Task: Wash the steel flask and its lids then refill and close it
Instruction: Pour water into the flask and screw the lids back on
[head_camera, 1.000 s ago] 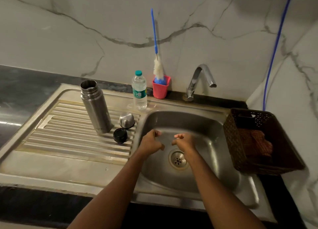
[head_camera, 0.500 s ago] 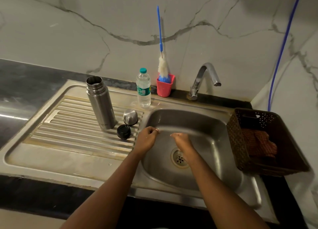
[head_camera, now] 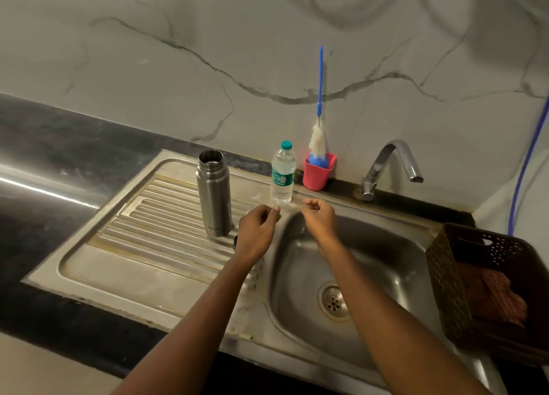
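Observation:
The steel flask (head_camera: 214, 198) stands upright and uncapped on the ribbed drainboard (head_camera: 154, 225). My left hand (head_camera: 257, 234) hovers just right of it with loosely curled fingers and holds nothing. It hides the lids, except for a dark sliver of the black lid (head_camera: 235, 242) at its left edge. My right hand (head_camera: 319, 219) is beside it over the back rim of the sink basin (head_camera: 371, 264), also loosely curled and empty. Both hands are just in front of a capped plastic water bottle (head_camera: 282, 178).
A pink cup (head_camera: 318, 175) holding a blue-handled bottle brush (head_camera: 320, 82) stands by the wall. The tap (head_camera: 389, 163) is to its right, with no water running. A brown basket (head_camera: 445, 276) with a reddish cloth (head_camera: 493, 299) sits at the sink's right edge.
Both hands rose out of the basin and moved forward toward the water bottle. The left hand now covers the two lids. The camera tilted and shifted left.

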